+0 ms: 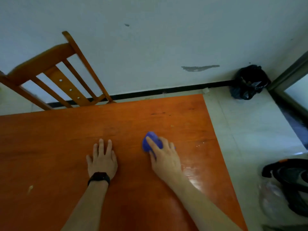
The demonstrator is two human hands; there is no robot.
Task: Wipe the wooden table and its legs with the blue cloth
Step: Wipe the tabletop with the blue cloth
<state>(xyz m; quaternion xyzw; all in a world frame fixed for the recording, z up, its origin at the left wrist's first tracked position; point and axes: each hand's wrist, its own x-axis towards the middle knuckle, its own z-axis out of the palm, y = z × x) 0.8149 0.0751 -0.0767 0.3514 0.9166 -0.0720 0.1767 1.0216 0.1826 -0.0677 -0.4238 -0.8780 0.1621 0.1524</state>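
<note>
The orange-brown wooden table (66, 139) fills the lower left and middle of the head view; its legs are hidden under the top. A bunched blue cloth (150, 140) lies on the tabletop right of centre. My right hand (164, 156) lies over the cloth with its fingers spread across it, pressing it onto the wood. My left hand (102, 157), with a black watch at the wrist, rests flat on the table to the left, fingers straight. A wet sheen shows on the wood to the right of my right forearm.
A wooden chair (55, 72) stands behind the table's far edge at left, against the pale wall. A black plastic bag (248, 82) sits in the floor corner at right. A dark appliance with clear plastic (290, 184) lies on the tiled floor beside the table's right edge.
</note>
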